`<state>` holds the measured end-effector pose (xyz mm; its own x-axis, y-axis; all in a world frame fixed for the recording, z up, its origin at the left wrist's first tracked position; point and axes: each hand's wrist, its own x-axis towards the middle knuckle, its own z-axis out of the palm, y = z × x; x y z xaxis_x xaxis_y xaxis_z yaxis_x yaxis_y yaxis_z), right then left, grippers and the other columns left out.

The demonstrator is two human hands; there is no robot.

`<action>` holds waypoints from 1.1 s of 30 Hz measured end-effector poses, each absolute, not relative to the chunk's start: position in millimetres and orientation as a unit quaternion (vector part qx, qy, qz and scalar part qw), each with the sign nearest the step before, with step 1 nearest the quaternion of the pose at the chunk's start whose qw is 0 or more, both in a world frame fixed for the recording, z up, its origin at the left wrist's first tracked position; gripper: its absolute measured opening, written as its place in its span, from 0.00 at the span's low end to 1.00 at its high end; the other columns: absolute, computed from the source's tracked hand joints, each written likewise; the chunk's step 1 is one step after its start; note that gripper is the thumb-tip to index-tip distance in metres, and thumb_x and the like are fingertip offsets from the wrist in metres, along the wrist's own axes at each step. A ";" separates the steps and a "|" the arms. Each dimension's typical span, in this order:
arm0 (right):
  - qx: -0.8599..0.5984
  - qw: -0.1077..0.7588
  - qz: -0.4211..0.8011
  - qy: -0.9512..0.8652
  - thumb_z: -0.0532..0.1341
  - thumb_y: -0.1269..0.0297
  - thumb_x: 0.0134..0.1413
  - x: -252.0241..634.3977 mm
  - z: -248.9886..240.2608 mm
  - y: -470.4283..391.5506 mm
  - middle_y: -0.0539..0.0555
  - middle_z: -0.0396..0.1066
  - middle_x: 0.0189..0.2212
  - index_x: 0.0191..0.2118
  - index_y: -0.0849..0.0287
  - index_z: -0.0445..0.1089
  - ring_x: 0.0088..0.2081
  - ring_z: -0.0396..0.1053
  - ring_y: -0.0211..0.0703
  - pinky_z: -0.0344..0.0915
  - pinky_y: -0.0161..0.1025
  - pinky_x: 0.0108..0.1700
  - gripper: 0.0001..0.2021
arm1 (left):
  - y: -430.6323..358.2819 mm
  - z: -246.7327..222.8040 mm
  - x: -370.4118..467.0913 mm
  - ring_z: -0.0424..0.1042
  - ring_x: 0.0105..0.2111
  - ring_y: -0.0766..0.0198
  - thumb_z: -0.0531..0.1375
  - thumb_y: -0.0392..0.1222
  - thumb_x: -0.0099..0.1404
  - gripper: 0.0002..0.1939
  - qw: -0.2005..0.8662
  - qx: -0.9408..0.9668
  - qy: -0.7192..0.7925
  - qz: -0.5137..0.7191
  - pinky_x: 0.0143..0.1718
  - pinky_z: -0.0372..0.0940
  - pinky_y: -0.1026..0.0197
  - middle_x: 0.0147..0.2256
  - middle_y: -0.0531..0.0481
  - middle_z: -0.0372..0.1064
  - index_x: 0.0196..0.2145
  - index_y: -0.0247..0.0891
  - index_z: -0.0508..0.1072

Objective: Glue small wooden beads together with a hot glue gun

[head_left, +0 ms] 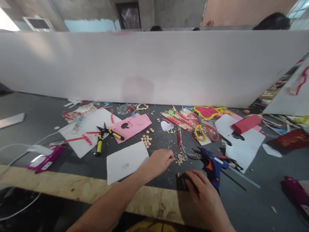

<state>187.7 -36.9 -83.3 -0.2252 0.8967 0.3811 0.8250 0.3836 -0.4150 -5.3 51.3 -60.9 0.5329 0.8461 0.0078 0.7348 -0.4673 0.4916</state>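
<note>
My left hand (161, 162) is closed over the dark table, its fingertips curled down beside a small pile of cut wooden pieces (180, 158); what it holds, if anything, is hidden. Near the front edge, my right hand (199, 187) wraps round a black tool (182, 183), with a small wooden piece (179, 175) at the tool's tip. A second pile of small wooden pieces (146, 140) lies behind my left hand. White paper (125, 162) with handwriting rests to the left of it. The blue glue gun (214, 166) lies just beyond my right hand.
Yellow-handled pliers (102, 137) and pink foam (132, 125) are at the left. Scissors (206, 132), craft sticks (178, 119) and red foam (246, 124) lie at the right. A white panel (154, 67) stands behind. Purple power strips (47, 158) sit at both sides.
</note>
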 end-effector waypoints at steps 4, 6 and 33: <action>-0.550 0.283 0.063 -0.783 0.52 0.63 0.59 187.7 -82.1 -37.5 0.59 0.71 0.39 0.42 0.57 0.70 0.39 0.72 0.46 0.71 0.40 0.39 0.12 | 45.3 -55.1 -9.4 0.71 0.33 0.64 0.54 0.35 0.60 0.07 0.248 0.832 0.473 0.151 0.32 0.60 0.66 0.31 0.53 0.73 0.32 0.40 0.71; -0.555 0.280 0.058 -0.781 0.52 0.63 0.59 188.5 -80.6 -37.4 0.59 0.71 0.39 0.42 0.57 0.70 0.39 0.72 0.46 0.71 0.40 0.39 0.12 | 41.8 -51.0 -11.4 0.71 0.33 0.64 0.54 0.34 0.60 0.07 0.256 0.825 0.476 0.164 0.32 0.60 0.67 0.32 0.53 0.74 0.34 0.40 0.71; -0.834 -0.008 0.106 -0.541 0.48 0.43 0.51 237.8 -43.3 -7.4 0.59 0.72 0.22 0.26 0.56 0.65 0.28 0.72 0.54 0.62 0.41 0.26 0.21 | 6.0 -46.5 -38.9 0.68 0.30 0.64 0.54 0.40 0.61 0.09 0.425 0.642 0.565 0.299 0.32 0.60 0.65 0.31 0.52 0.72 0.38 0.40 0.72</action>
<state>237.8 -7.4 -43.3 0.3926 0.9007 -0.1859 0.9041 -0.4150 -0.1014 -38.9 6.0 -46.5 0.1836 0.9783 -0.0960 0.4709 -0.0018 0.8822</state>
